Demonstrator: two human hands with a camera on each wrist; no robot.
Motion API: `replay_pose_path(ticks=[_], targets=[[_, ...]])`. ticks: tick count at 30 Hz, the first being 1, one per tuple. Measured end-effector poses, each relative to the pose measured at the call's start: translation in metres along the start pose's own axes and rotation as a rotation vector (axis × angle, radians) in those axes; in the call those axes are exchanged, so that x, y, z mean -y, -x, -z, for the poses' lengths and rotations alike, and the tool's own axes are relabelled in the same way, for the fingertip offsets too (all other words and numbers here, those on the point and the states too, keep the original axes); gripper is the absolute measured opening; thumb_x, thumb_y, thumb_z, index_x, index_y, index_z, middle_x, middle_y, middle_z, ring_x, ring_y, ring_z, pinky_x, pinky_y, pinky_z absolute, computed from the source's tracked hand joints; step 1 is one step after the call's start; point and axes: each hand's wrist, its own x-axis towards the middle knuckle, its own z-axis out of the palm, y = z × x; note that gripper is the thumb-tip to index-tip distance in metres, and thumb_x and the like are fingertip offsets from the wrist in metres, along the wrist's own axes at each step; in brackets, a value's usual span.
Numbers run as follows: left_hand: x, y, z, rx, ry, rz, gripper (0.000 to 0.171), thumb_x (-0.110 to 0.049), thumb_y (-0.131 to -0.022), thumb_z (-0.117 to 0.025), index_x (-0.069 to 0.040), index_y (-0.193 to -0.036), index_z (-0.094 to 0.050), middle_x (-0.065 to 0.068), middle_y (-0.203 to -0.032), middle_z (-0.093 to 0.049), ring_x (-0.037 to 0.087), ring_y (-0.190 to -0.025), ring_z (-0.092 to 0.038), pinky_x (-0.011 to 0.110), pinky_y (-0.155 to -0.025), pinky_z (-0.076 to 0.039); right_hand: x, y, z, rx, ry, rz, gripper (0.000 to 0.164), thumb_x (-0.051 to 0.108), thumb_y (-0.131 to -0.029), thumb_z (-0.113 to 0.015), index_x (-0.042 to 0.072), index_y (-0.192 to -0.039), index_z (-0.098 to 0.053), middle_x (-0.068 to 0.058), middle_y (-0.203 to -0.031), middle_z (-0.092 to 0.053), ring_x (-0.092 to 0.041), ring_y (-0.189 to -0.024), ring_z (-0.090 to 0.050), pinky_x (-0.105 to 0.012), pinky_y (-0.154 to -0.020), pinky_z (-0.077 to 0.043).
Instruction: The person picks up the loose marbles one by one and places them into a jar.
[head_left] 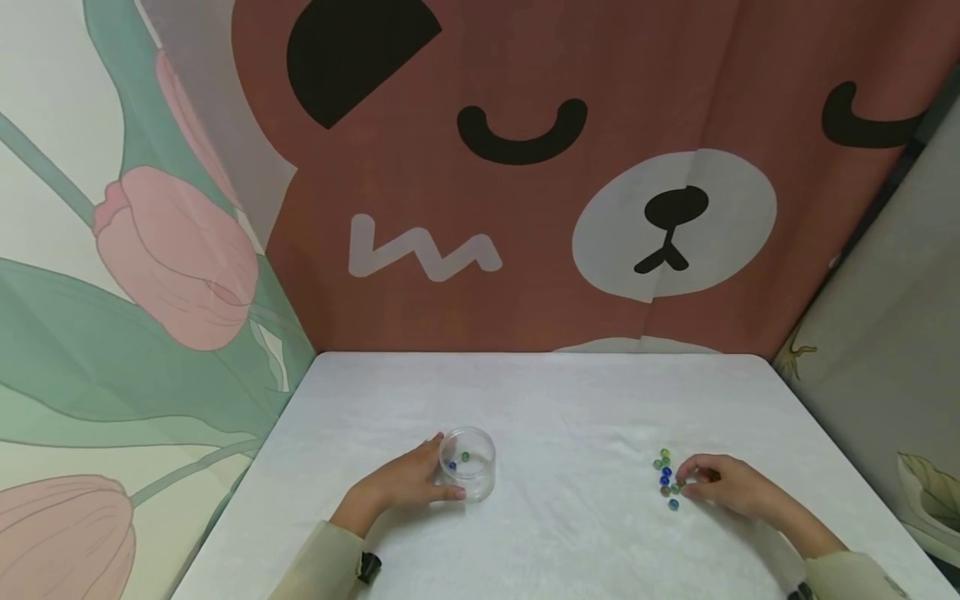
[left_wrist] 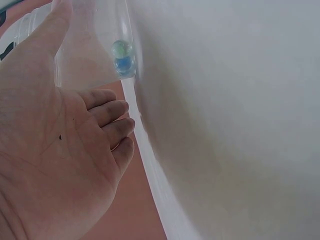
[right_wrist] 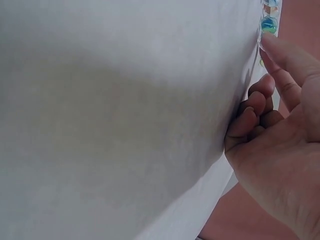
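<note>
A clear plastic jar (head_left: 482, 485) stands upright on the white-covered table, left of the middle. Inside it lie a green marble (left_wrist: 121, 49) and a blue marble (left_wrist: 123, 64), low against its wall in the left wrist view. My left hand (head_left: 405, 477) grips the jar from its left side, thumb in front and fingers behind. At the right, several glass marbles (head_left: 666, 472) lie in a loose group. My right hand (head_left: 731, 486) is at the group's right edge, its thumb and index finger pinching a marble (head_left: 681, 482) that the fingertips partly hide; its other fingers are curled.
A white cloth (head_left: 555, 517) covers the table between the jar and the marbles. Behind the table hangs a brown curtain (head_left: 420, 317) with a bear face. A flower-print curtain (head_left: 172, 258) hangs on the left, and a pale one (head_left: 885, 333) on the right.
</note>
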Motion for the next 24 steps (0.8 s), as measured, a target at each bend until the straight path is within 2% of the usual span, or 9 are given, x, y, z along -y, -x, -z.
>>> replay_pose_path(ticks=[4,9,16,24], targets=[[0.001,0.000,-0.001,-0.001,-0.006,-0.004,0.112,-0.073,-0.083,-0.067,-0.012,-0.163,-0.018,0.017,-0.168,-0.016,0.037,-0.154,-0.020,0.057,-0.121,-0.024,0.000,0.000,0.002,0.007,-0.016,0.000,0.017,0.026,-0.093,-0.075,0.013,-0.103,-0.071,-0.001,-0.083,-0.050,-0.010,-0.074,-0.044,-0.026,-0.062,-0.034],[0.001,0.001,0.000,-0.002,0.010,-0.006,0.112,-0.071,-0.083,-0.067,-0.010,-0.163,-0.018,0.018,-0.168,-0.016,0.038,-0.153,-0.020,0.058,-0.121,-0.024,0.003,0.001,0.003,0.003,-0.030,-0.012,0.020,0.026,-0.097,-0.070,0.010,-0.107,-0.071,-0.002,-0.085,-0.053,-0.013,-0.076,-0.045,-0.028,-0.063,-0.036],[-0.001,0.003,-0.001,0.003,0.011,0.003,0.113,-0.071,-0.083,-0.068,-0.009,-0.163,-0.019,0.019,-0.167,-0.017,0.039,-0.153,-0.021,0.058,-0.121,-0.024,0.013,0.003,0.001,-0.019,-0.064,-0.056,0.022,0.027,-0.097,-0.069,0.010,-0.110,-0.071,-0.003,-0.084,-0.054,-0.016,-0.075,-0.047,-0.028,-0.061,-0.037],[-0.002,0.003,0.001,-0.007,0.010,0.002,0.113,-0.071,-0.083,-0.068,-0.008,-0.163,-0.018,0.019,-0.168,-0.016,0.039,-0.153,-0.021,0.058,-0.121,-0.025,0.030,0.004,0.000,-0.064,-0.080,0.007,0.022,0.025,-0.098,-0.068,0.008,-0.111,-0.071,-0.002,-0.082,-0.052,-0.012,-0.074,-0.045,-0.027,-0.061,-0.037]])
